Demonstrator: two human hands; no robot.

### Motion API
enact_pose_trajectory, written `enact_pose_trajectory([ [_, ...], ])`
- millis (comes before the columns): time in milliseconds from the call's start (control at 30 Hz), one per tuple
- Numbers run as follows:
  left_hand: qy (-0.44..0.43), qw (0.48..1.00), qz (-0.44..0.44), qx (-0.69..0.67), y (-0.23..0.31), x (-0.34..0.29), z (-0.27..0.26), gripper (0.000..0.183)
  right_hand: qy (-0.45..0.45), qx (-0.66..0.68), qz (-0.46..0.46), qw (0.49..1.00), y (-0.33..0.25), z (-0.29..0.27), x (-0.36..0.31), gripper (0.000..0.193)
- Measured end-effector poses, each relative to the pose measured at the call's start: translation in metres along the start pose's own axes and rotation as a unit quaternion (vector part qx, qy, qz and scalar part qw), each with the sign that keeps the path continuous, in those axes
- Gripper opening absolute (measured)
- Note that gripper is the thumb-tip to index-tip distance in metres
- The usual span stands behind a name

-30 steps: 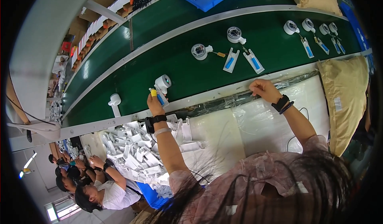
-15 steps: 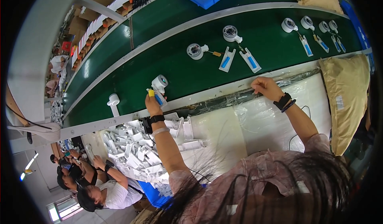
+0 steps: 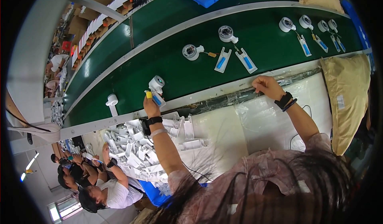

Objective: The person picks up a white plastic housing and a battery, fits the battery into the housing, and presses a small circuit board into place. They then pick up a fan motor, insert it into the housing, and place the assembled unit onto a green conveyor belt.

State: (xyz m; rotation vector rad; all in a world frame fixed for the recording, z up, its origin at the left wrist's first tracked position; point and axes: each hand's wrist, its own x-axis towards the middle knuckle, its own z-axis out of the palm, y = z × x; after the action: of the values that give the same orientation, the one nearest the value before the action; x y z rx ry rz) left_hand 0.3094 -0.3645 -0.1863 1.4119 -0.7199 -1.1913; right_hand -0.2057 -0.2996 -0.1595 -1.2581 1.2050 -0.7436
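Observation:
My left hand (image 3: pixel 151 107) is closed around the handle half of a small white device at the near edge of the green belt. This device has a round head (image 3: pixel 156 83), and a blue cylindrical cell (image 3: pixel 158 101) shows in its open handle. Something yellow (image 3: pixel 149 95) covers a fingertip of that hand. My right hand (image 3: pixel 269 87) rests by the belt's near rail, its fingers curled in and nothing showing in them. Beyond it on the belt lie two similar opened units, with round heads (image 3: pixel 226 34) wired to handle shells (image 3: pixel 246 61).
Several more opened units (image 3: pixel 287 24) lie at the belt's far right. A closed white unit (image 3: pixel 112 100) sits to the left. White plastic shells (image 3: pixel 139 152) are heaped below my left hand. A tan bag (image 3: pixel 346 100) stands at right. Co-workers (image 3: pixel 107 192) sit at lower left.
The opened units on the belt have shifted slightly left. My left hand and its device have also drifted a little left. A co-worker's hand has risen; my right hand stays put.

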Motion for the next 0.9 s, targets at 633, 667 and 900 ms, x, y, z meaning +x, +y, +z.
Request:
enact_pose_trajectory([
  [633, -0.020, 0.994, -0.017, -0.103, -0.008, 0.007, -0.016, 0.033, 0.006, -0.026, 0.000, 1.000, -0.003, 0.001, 0.000, 0.006],
  [667, -0.022, 0.994, -0.016, -0.102, -0.010, 0.007, -0.020, 0.033, 0.009, -0.029, 0.003, 1.000, -0.004, 0.001, 0.000, 0.005],
  [900, -0.055, 0.995, -0.057, -0.064, -0.014, 0.009, -0.035, 0.035, 0.006, -0.015, -0.011, 1.000, -0.001, -0.002, 0.000, 0.005],
])
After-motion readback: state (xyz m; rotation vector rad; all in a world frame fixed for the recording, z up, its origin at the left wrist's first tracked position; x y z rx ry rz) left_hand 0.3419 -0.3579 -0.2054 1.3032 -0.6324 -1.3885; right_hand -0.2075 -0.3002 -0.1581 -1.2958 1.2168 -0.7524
